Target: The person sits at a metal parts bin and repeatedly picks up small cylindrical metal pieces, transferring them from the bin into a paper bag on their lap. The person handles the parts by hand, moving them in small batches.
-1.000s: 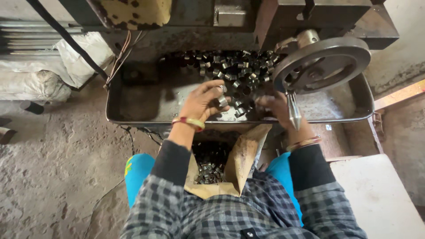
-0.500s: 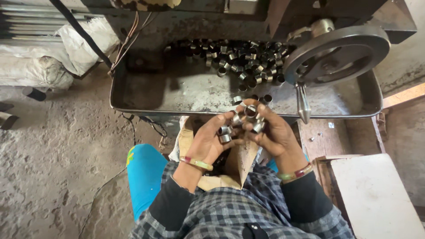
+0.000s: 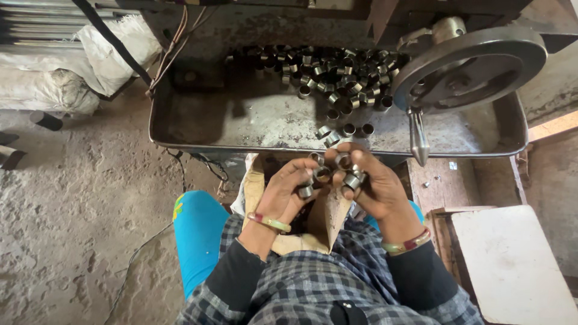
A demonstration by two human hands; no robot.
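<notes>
Head view: the left hand (image 3: 283, 195) and right hand (image 3: 370, 186) are cupped together, fingers (image 3: 301, 171) curled round a clutch of small metal rings (image 3: 331, 171) — likely hard, slick and weighty together, best scooped. Below gapes a paper bag (image 3: 325, 219); behind, a metal tray (image 3: 253, 120) holds a pile of more rings (image 3: 331, 75).

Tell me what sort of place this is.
Probably a small metal workshop. A machine with a handwheel stands over a metal tray heaped with short metal rings; the left hand and right hand cup more rings above an open sack, on a dusty concrete floor.
</notes>
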